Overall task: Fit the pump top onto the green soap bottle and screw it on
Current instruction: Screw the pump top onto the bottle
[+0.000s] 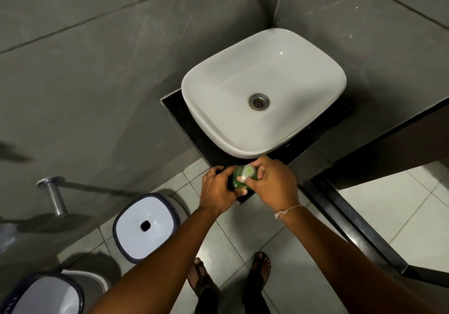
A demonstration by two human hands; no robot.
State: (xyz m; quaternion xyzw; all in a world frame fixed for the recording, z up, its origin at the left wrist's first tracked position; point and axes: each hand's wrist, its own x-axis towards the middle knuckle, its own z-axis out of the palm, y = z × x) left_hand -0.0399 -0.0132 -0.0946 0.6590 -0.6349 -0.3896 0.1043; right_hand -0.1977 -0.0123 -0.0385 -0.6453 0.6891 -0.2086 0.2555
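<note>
The green soap bottle (pixel 239 183) stands on the front corner of the dark counter (pixel 181 116), just below the basin. My left hand (pixel 217 188) wraps around the bottle's body from the left. The pale pump top (pixel 247 172) sits on top of the bottle, seen from above. My right hand (pixel 273 182) grips the pump top from the right, with its fingers curled around the collar. The bottle's neck and its thread are hidden by my fingers.
A white basin (pixel 263 70) with a metal drain (pixel 259 101) fills the counter behind the bottle. A white bin with a dark rim (pixel 145 226) stands on the tiled floor at the left. A metal bar (pixel 52 192) sticks out of the grey wall. My sandalled feet (pixel 261 267) are below.
</note>
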